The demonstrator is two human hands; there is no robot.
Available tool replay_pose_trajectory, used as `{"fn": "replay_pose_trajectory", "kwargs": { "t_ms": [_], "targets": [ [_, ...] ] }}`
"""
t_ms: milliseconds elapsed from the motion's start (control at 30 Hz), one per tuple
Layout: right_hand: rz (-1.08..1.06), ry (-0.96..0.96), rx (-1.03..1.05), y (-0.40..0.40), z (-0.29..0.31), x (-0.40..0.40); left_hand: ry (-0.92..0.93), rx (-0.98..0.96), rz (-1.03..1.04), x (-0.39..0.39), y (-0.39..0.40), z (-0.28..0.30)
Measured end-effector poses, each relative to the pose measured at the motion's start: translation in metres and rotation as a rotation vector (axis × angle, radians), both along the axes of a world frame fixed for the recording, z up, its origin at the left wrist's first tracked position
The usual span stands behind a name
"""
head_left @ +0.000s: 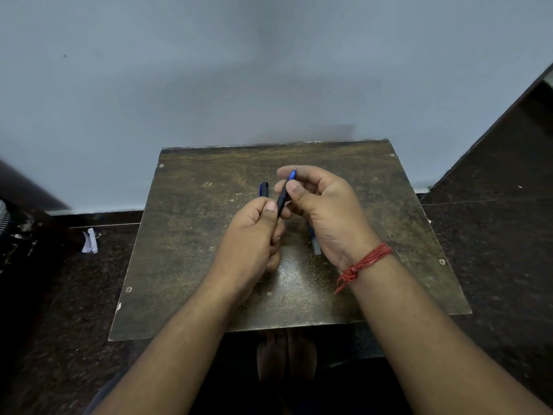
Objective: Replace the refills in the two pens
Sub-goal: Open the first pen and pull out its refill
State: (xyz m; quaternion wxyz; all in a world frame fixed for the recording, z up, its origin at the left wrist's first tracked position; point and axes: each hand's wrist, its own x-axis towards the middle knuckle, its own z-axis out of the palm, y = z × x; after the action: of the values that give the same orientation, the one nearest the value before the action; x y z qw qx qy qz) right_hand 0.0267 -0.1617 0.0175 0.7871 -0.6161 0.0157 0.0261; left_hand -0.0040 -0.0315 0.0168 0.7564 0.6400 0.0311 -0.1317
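A dark pen (282, 199) with a blue tip section points up and away above the small worn table (191, 235). My right hand (320, 211) pinches its upper part near the tip. My left hand (254, 238) grips its lower end. A second dark piece with a blue edge, a cap or pen end (264, 188), sticks up just behind my left hand; whether my left hand holds it is unclear. A pale translucent pen part (315, 245) lies on the table under my right hand, mostly hidden.
The table stands against a grey wall (269, 70). Dark speckled floor (493, 235) surrounds it. A crumpled white paper (89, 241) lies on the floor at the left. My feet (285, 354) show below the table's near edge.
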Motion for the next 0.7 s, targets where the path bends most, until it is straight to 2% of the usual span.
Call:
{"fn": "replay_pose_trajectory", "kwargs": {
  "t_ms": [133, 400, 633, 700],
  "targets": [
    [-0.001, 0.079, 0.120, -0.0002, 0.0038, -0.0004, 0.015, 0.009, 0.005, 0.0001, 0.0005, -0.0014],
    [-0.098, 0.073, -0.107, -0.0038, -0.0033, 0.0022, 0.015, 0.040, -0.013, -0.0004, -0.0002, -0.0023],
    [-0.072, 0.085, -0.030, -0.0014, 0.0039, 0.0009, 0.014, 0.038, -0.001, 0.0005, 0.0012, -0.0031],
    [-0.105, 0.067, -0.079, -0.0001, 0.0039, 0.0001, 0.015, 0.035, -0.003, 0.0007, 0.0011, -0.0039]
  ]
}}
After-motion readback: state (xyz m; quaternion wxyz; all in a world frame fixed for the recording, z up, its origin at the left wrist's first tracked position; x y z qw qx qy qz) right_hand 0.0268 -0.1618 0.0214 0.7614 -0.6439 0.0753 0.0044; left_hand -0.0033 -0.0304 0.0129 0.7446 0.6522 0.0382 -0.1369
